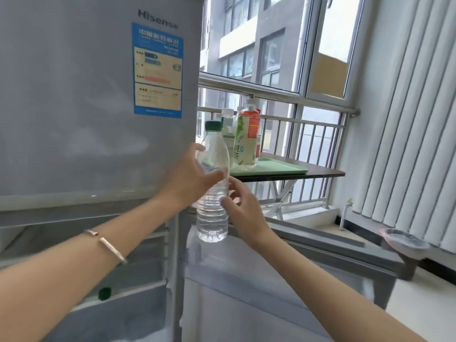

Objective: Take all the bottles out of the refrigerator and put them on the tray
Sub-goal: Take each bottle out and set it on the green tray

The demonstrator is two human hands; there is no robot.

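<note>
Mid-frame, my left hand (pixel 190 178) grips the bottle (pixel 212 218); my right hand (pixel 243 213) touches it, fingers loose.

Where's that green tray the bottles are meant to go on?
In the head view, the green tray lies right of the refrigerator on a dark table by the window railing, just behind the water bottle held in the left hand.

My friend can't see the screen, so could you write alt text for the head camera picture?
A person's left hand grips a clear plastic water bottle with a dark green cap before a grey refrigerator, the right hand open beside it. Behind, several bottles stand on a pale green plastic tray.
</note>
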